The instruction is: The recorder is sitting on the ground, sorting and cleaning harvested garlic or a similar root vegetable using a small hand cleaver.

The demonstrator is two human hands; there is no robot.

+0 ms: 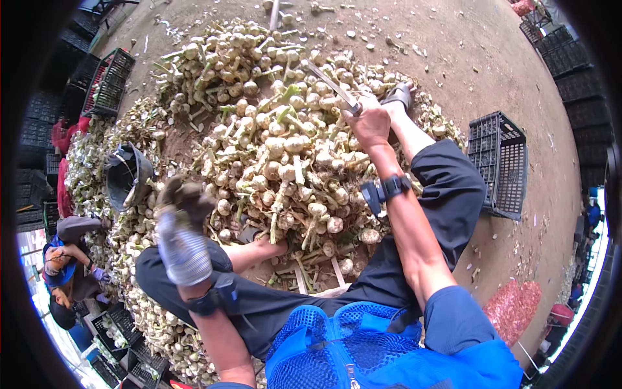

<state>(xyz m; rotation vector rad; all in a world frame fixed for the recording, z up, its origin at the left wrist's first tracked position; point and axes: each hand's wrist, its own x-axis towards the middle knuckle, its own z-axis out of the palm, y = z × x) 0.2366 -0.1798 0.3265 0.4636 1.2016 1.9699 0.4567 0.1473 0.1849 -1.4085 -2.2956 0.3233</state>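
Observation:
A large heap of garlic bulbs with stalks lies between and beyond my legs. My right hand is closed on the handle of a long-bladed knife, its blade pointing up and to the left above the heap. My left hand, in a soiled, blurred work glove with a pale cuff, is over the left side of the heap near my knee. Blur hides its fingers, so whether it holds anything cannot be told. A dark bucket stands just beyond it, with a pale, long object inside.
A black plastic crate stands on the dirt floor at right, with a red mesh sack nearer me. Another crate is at upper left. A co-worker sits at far left beside garlic and crates. Wooden slats lie between my legs.

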